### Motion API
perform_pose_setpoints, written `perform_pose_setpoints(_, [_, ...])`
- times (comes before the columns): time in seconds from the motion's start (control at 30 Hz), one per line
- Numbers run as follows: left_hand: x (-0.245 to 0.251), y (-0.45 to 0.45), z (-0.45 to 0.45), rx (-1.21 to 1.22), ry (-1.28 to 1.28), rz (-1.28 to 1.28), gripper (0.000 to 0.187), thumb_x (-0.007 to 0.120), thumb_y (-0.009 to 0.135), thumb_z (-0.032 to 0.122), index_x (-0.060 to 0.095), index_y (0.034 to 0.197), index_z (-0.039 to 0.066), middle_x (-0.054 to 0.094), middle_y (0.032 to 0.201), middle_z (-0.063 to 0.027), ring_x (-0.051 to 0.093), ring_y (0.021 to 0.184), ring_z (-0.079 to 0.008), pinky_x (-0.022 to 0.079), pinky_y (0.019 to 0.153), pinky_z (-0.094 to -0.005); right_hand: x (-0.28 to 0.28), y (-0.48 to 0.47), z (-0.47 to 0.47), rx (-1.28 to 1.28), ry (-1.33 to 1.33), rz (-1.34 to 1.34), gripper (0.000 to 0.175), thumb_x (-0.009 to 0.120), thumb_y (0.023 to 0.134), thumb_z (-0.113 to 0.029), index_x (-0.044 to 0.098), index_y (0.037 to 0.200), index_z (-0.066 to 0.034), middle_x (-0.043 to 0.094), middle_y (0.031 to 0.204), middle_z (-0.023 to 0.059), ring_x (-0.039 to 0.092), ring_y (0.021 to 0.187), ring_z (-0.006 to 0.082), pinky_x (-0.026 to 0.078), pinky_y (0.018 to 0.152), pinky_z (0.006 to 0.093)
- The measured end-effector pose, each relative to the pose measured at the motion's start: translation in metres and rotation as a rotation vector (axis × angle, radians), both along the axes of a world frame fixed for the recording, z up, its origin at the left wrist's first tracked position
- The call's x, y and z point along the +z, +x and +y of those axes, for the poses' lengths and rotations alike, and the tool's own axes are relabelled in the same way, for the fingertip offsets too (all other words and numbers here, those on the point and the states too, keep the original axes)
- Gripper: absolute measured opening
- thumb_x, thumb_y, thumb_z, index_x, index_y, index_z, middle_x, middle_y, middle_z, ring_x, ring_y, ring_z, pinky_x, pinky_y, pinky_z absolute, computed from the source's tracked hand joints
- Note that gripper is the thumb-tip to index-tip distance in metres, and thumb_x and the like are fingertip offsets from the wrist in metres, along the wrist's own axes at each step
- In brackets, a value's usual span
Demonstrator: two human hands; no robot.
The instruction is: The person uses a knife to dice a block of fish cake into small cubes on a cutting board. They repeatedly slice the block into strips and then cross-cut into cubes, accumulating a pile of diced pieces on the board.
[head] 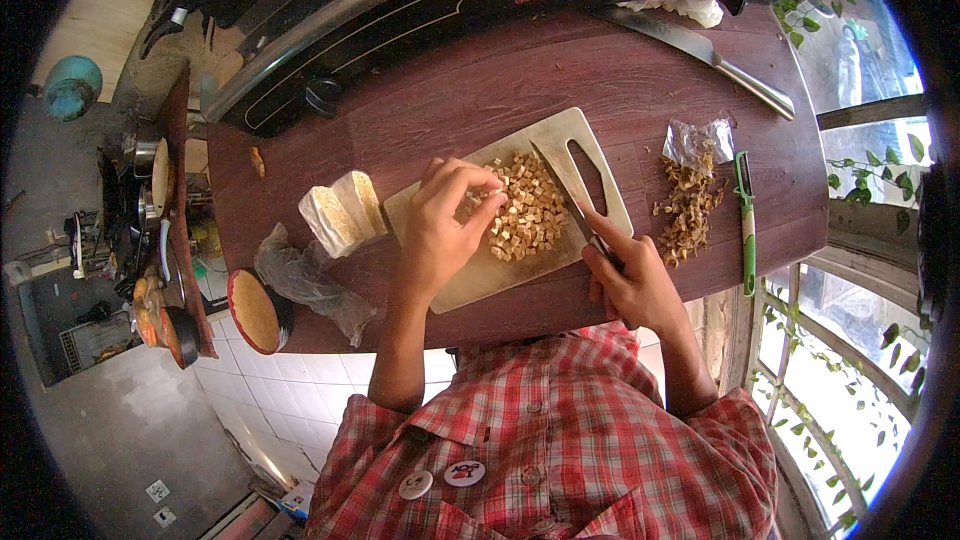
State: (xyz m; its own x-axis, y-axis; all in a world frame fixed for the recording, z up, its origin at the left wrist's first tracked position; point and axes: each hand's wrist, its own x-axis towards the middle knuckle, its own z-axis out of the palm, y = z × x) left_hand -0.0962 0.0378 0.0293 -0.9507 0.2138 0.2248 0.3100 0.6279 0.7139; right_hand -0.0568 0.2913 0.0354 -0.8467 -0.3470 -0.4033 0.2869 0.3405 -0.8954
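Note:
A pale plastic cutting board (pixel 457 292) lies aslant on the dark wooden table, with a heap of small light-brown cubes (pixel 529 221) on it. My right hand (pixel 634 274) is closed around the handle of a kitchen knife (pixel 559 184), whose blade lies along the heap's right side, beside the board's handle slot. At the heap's left edge is my left hand (pixel 454 221), thumb and index finger close together; whether a cube is pinched between them cannot be told. Left of the board, two pale blocks, seemingly tempeh (pixel 341 214), rest in white wrapping.
A crumpled plastic bag (pixel 307 277) and a round container (pixel 253 311) are at left. Brown peelings (pixel 686 214), clear plastic (pixel 697 141) and a green-handled peeler (pixel 748 232) lie at right. A larger knife (pixel 705 56) lies near the Rinnai gas stove (pixel 480 7) at the back.

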Motion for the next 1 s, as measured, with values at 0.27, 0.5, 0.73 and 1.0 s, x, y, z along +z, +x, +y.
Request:
perform_pose_setpoints(0.27, [-0.0008,-0.0007,-0.0016,-0.045,-0.028,0.072,0.011,0.076,0.086,0.002,0.068,0.094,0.004,0.071,0.096,-0.0079,0.069,0.089,-0.0252,0.052,0.082,-0.0378,-0.0004,0.0004,-0.0002,-0.003,0.001,0.002,0.051,0.056,0.102,-0.013,0.049,0.152,-0.0101,0.058,0.059,0.0135,0.065,0.054,0.0202,0.053,0.061,0.0389])
perform_pose_setpoints(0.5, [0.0029,0.0049,0.0025,-0.043,0.049,-0.01,0.014,0.072,0.084,-0.002,0.066,0.096,0.004,0.069,0.098,-0.0093,0.069,0.093,-0.0257,0.053,0.084,-0.0379,-0.0001,-0.0002,0.0008,0.004,0.015,0.004,0.051,0.057,0.102,-0.014,0.049,0.152,-0.0094,0.058,0.059,0.0132,0.064,0.054,0.0195,0.053,0.06,0.0384])
perform_pose_setpoints(0.73, [-0.0031,0.0039,0.0021,-0.086,0.012,0.042,0.015,0.07,0.084,-0.002,0.063,0.095,0.005,0.066,0.095,-0.0085,0.066,0.096,-0.026,0.054,0.082,-0.039,-0.0016,0.0009,0.0001,-0.005,-0.001,-0.024,0.051,0.057,0.102,-0.013,0.049,0.152,-0.009,0.059,0.058,0.0129,0.065,0.053,0.0184,0.054,0.06,0.0377])
perform_pose_setpoints(1.0, [-0.0054,0.0024,0.0021,-0.098,-0.056,0.08,0.013,0.069,0.084,-0.002,0.064,0.094,0.004,0.064,0.093,-0.0087,0.064,0.092,-0.0268,0.053,0.079,-0.04,-0.0028,0.0002,0.0002,0.006,-0.002,-0.007,0.052,0.056,0.102,-0.013,0.048,0.153,-0.0098,0.059,0.057,0.0139,0.065,0.053,0.0193,0.054,0.06,0.0383])
